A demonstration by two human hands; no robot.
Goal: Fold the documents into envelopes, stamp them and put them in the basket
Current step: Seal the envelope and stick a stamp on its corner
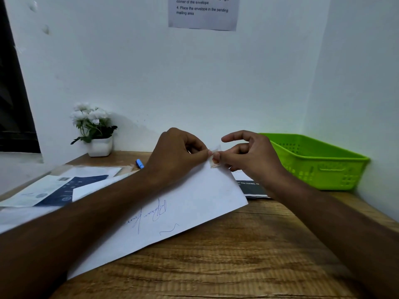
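Single head-worn wide-angle view. Facing forward and down across wooden desk (248,255) toward white wall (172,83) corner. Close over desk's near edge; green basket (313,169) at far right of field.

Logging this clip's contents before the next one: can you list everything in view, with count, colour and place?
envelope: one, white with blue handwriting, across the table's middle.
stamp: one, pale with orange, at the envelope's far corner.
basket: one, green, far right by the wall.
documents: several, white and dark blue, piled at left.
leaflet: one, dark with white print, beyond the envelope, partly under the right wrist.
pen: one, blue, mostly hidden behind the left hand.
potted plant: one, white flowers, white pot, back left.
notice: one, pale, printed, on the wall.
table: one, brown wood.
left hand: one, pinches the stamp.
right hand: one, pinches the stamp.
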